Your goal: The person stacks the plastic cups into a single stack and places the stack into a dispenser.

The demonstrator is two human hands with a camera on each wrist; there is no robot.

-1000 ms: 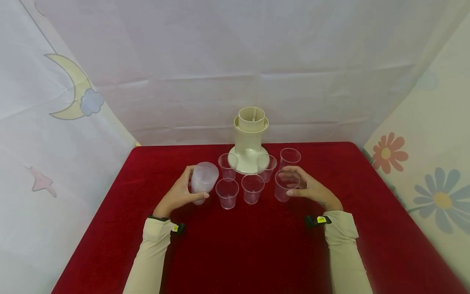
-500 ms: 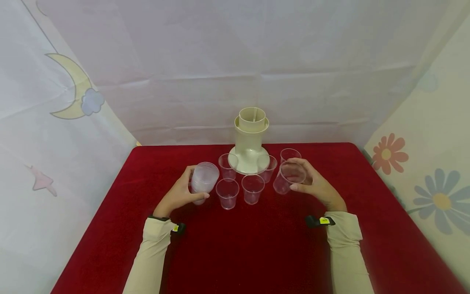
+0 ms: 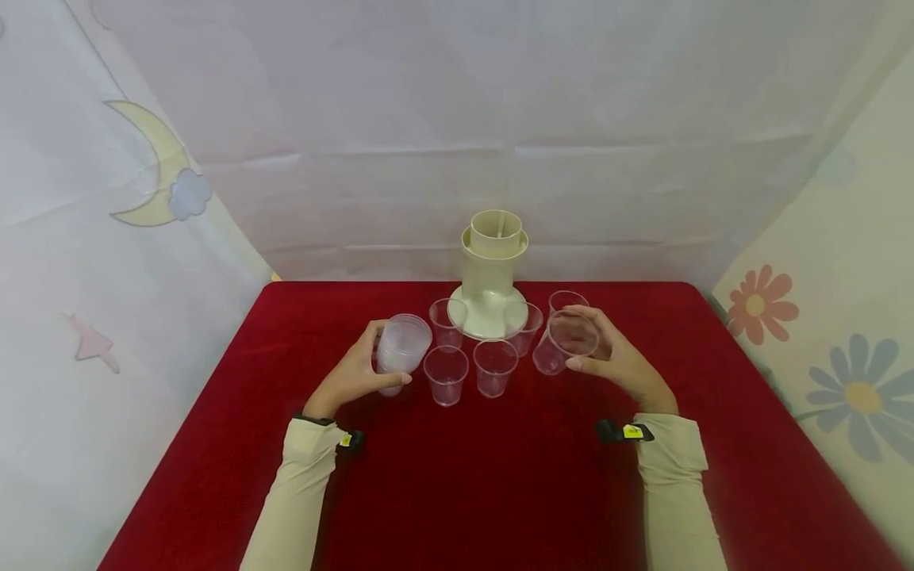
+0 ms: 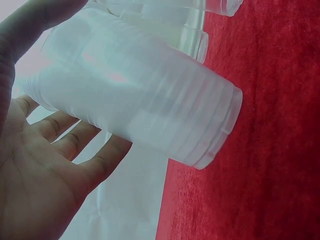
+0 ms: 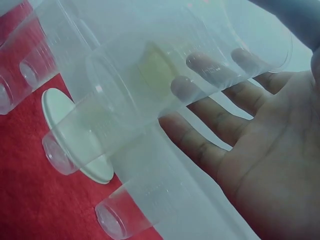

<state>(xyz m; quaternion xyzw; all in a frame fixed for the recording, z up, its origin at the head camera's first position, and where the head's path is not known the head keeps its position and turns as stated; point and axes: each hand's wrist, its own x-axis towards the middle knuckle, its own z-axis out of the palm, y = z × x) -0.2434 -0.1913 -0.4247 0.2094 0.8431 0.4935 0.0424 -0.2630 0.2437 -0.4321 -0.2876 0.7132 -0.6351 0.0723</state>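
Note:
My left hand grips a stack of nested clear plastic cups left of the other cups. In the left wrist view the stack looks frosted where the walls overlap, with fingers along one side and the thumb opposite. A single clear plastic cup is held in my right hand, its rim leaning toward the palm. Through its wall in the right wrist view, fingertips show behind the cup. Two cups, one at left and one at right, stand between the hands.
Behind them stand two more clear cups, a left one and a right one, before a cream-coloured stand with a round base. Another cup is partly hidden beyond my right hand. Red cloth covers the table; pale printed sheets hang around it.
My right hand has raised and tilted its cup, moving slightly away from me and to the right. My left hand keeps its grip on the stack. The head view has shifted slightly.

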